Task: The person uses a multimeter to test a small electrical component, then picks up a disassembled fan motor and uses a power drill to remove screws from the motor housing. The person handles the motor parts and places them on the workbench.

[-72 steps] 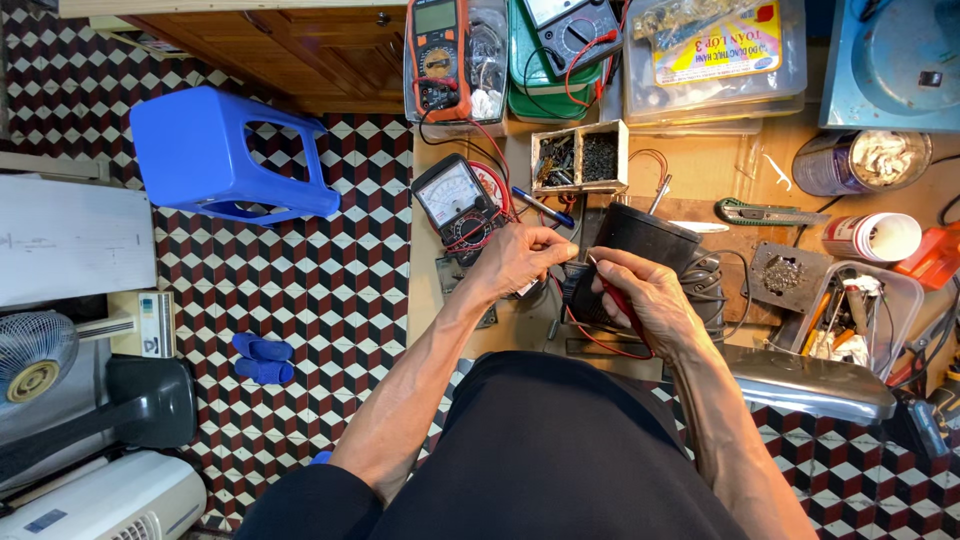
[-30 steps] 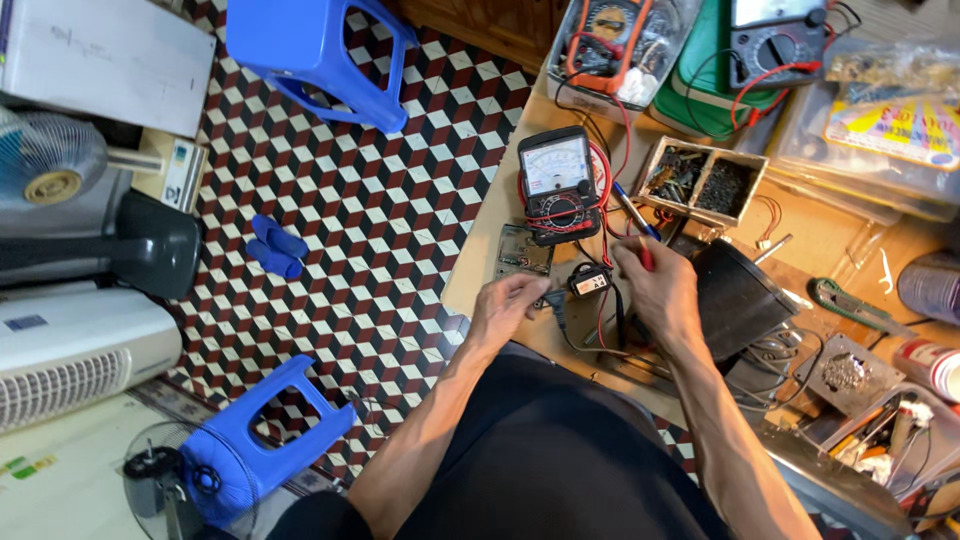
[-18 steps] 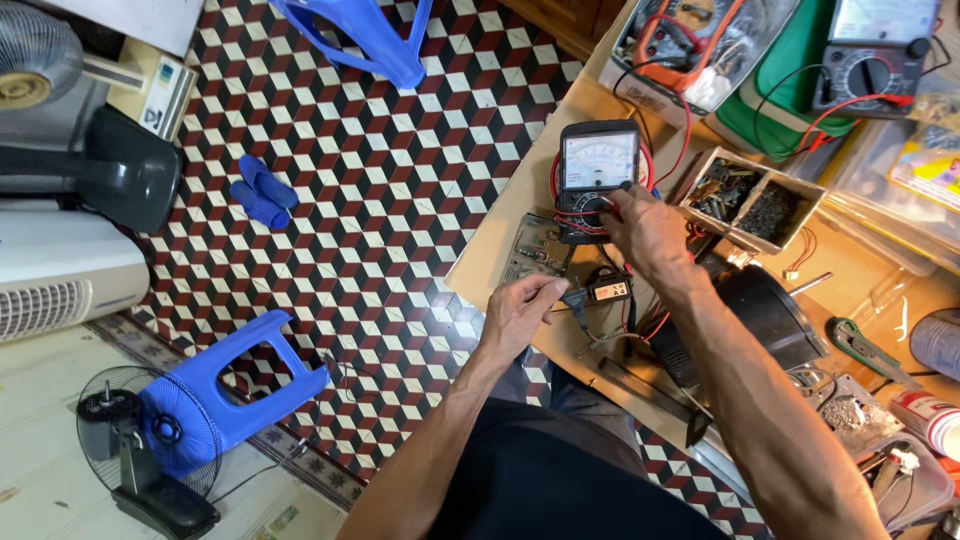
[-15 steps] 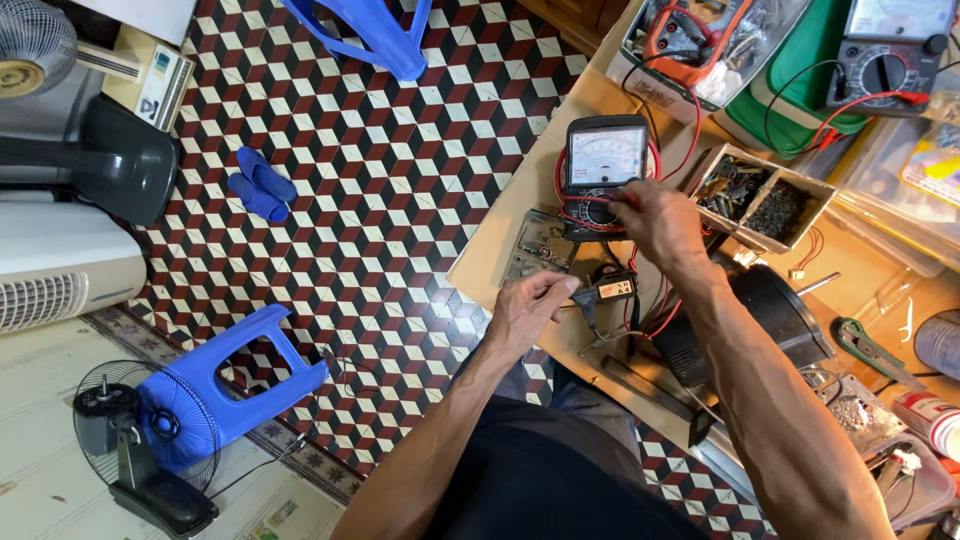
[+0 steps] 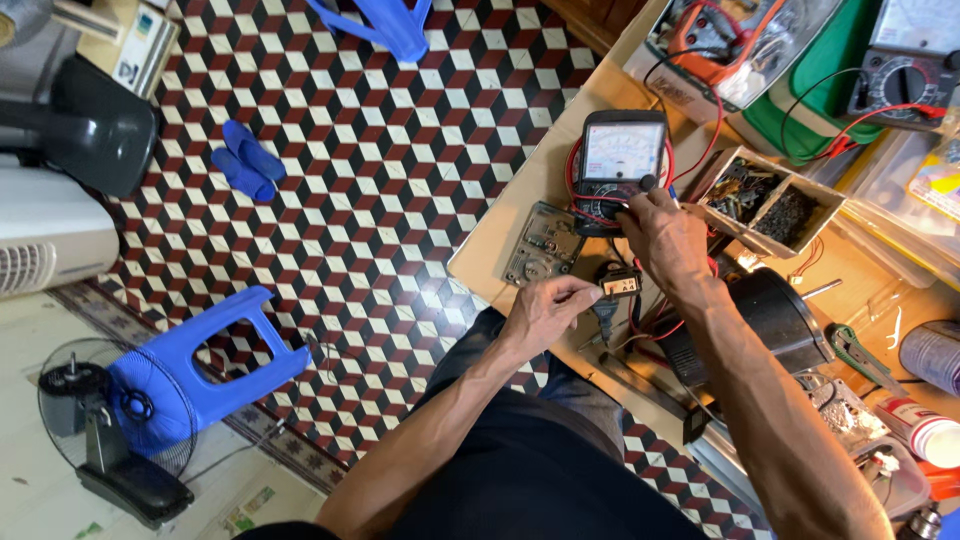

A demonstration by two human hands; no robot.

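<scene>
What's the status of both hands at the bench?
Right hand on the dial of the black analog multimeter. Left hand pinching at a small black boxy component. Red and black wire leads tangled between them.

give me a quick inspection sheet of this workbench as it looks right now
surface: wooden bench, crowded.
job's things: analog multimeter under right hand; small black part by left hand.
clutter: circuit board, divided parts box, black motor.
grips: right hand on the meter's dial; left hand's hold unclear.
cables: red and black leads looped around the meter.
surroundings: tiled floor, blue stool, fan.
</scene>
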